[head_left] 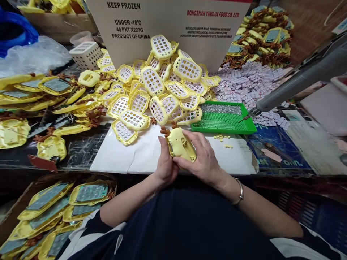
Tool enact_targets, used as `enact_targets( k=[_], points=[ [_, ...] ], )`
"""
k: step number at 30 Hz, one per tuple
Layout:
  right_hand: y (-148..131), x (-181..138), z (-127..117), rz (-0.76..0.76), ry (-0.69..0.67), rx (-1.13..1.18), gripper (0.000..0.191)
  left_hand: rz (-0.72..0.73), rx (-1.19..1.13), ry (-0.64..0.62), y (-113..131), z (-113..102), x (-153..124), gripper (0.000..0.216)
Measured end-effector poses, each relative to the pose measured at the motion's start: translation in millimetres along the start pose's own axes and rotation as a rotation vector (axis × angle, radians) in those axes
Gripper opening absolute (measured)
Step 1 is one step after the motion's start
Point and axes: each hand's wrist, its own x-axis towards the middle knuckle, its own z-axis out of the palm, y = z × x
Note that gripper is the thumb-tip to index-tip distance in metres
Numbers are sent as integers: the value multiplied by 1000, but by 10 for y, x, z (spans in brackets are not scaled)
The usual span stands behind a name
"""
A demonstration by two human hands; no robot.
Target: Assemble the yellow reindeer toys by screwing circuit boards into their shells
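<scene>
Between my hands is a yellow plastic toy shell (179, 142) with brown antlers, its back side facing up and an open recess in it. My left hand (166, 160) is closed around its left side, below the antlers. From the right, my right hand (202, 155) grips the same shell, thumb at its lower edge and fingers over its upper right side. Just beyond lies a heap of yellow front shells (151, 81) with white perforated panels. A green tray (225, 128) of small silvery screws sits to the right, touching the heap.
A powered screwdriver (287, 83) slants in from the right, its tip over the tray. A white carton (168, 18) stands behind the heap. Circuit-board shells (56, 85) pile up at left and fill a box (16, 202) below. Small white pieces (246, 86) lie behind the tray.
</scene>
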Motion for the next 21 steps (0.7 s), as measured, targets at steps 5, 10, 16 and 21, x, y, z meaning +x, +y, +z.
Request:
enact_targets(
  k=[5,10,16,21],
  points=[
    [29,-21,20,-35,1,8,69,-3,10,-9,-1,-6,1,67],
    [52,-40,26,3,-13,89,70,-19,43,-25,5,-17,-1,67],
    [41,-45,28,30,-19,142,72,-15,62,-19,-15,-25,3,64],
    [33,-46,34,5,-33,120,70,-14,66,-7,-17,-25,-4,64]
  ],
)
